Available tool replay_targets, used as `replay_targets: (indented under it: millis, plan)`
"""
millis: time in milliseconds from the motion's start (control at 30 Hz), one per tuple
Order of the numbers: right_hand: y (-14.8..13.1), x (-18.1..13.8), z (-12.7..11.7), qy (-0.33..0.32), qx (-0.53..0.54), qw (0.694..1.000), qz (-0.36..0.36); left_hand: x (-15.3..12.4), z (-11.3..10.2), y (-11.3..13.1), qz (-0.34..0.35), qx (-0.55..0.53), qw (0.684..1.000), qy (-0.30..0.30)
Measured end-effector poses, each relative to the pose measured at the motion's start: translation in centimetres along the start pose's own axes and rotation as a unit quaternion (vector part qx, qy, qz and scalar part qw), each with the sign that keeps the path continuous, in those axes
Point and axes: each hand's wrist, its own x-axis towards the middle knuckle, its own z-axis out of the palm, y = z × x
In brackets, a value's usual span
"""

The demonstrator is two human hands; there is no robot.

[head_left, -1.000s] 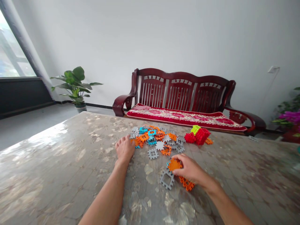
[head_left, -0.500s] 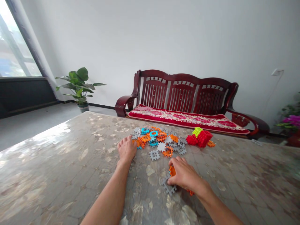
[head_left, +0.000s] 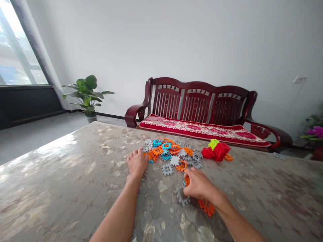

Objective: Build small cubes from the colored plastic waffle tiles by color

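Note:
My left hand (head_left: 137, 163) lies palm down on the table, fingers stretched out, at the left edge of a pile of interlocking plastic tiles (head_left: 174, 160) in grey, orange and blue. My right hand (head_left: 199, 184) is closed, thumb and fingers pinching an orange interlocking tile (head_left: 187, 181) with a bit of blue beside it. Much of that tile is hidden by the hand. Just below the thumb lies a grey square-frame tile (head_left: 182, 198). Under the right wrist an orange tile (head_left: 207, 207) shows in part.
Behind the pile, to the right, sit joined red tiles (head_left: 220, 151) with a yellow-green piece (head_left: 213, 144). The patterned table (head_left: 88, 174) reaches toward a wooden bench (head_left: 196, 104) with a red cover. A potted plant (head_left: 88, 95) stands at the far left.
My right hand has shifted slightly up and right, so more of the orange tile under the wrist shows. My left hand stays by the pile. The view has tilted a little.

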Motion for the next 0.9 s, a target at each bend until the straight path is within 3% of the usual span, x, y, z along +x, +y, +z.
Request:
replay_targets:
  millis: [200,367,533,733,900]
  plan:
    - [1.6,5.3,-3.3,0.06,0.119,0.99,0.043,0.1,0.3,-0.2,0.001,-0.005,1.0,0.006]
    - [0.7,10.0,-5.8,0.147,0.097,0.982,0.063,0.1,0.3,-0.2,0.002,-0.011,1.0,0.008]
    - [0.1,11.8,-5.9,0.188,0.106,0.975,0.047,0.0,0.3,-0.3,0.004,-0.021,1.0,0.011]
    - [2.2,8.1,-4.5,0.22,0.098,0.971,0.012,0.0,0.2,-0.3,0.007,-0.023,1.0,0.015]
    - [4.2,1.1,-3.3,0.109,0.07,0.99,0.053,-0.1,0.2,-0.2,0.006,-0.017,1.0,0.012]
